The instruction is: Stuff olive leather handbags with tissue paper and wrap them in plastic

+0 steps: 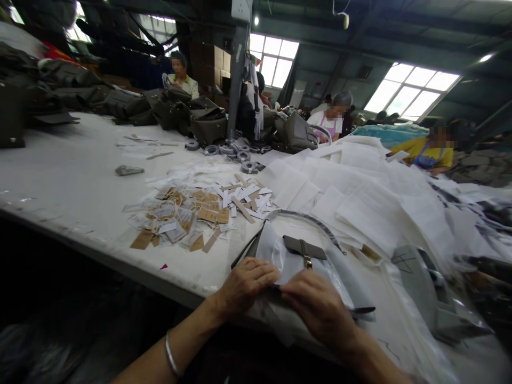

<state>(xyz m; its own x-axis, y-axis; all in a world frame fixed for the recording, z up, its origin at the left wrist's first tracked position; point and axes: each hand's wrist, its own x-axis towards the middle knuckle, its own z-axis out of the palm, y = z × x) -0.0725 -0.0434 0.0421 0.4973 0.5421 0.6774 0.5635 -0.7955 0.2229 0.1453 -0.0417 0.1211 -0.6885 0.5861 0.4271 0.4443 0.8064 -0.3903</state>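
A grey handbag (304,248) with a flap and a gold clasp lies flat at the near table edge, partly wrapped in white paper (270,248). My left hand (245,285) rests on its lower left part with fingers curled, pressing the paper. My right hand (318,306) lies beside it on the bag's lower edge, fingers bent down on the wrapping. A bangle sits on my left wrist. The bag's strap (308,218) arcs behind it.
A heap of brown and white tags (192,213) lies left of the bag. White sheets (360,192) cover the right side. Tape rolls (236,152) and dark bags (200,120) stand by a post (238,74). Other people sit at the far side.
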